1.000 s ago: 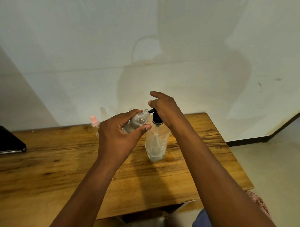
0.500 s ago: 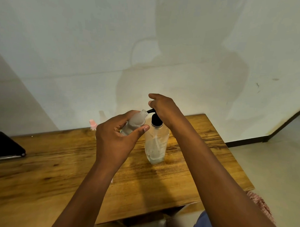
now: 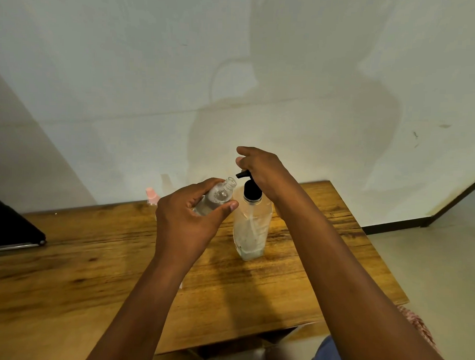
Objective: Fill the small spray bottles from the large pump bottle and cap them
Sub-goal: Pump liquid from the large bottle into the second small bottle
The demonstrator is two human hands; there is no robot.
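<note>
While it looks light and slick, the small clear plastic spray bottle [image 3: 217,198] is best held round its body, as the left hand [image 3: 187,226] grips it, tilted, mouth just beside the black spout. The right hand [image 3: 261,171] presses on the tall clear pump bottle [image 3: 252,228] standing on the wooden table [image 3: 66,268].

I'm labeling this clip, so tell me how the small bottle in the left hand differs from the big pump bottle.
The small spray bottle is held tilted in the left hand; the large pump bottle stands upright on the table. The small one's mouth is open; the large one carries a black pump under the right hand. Both are clear.
</note>
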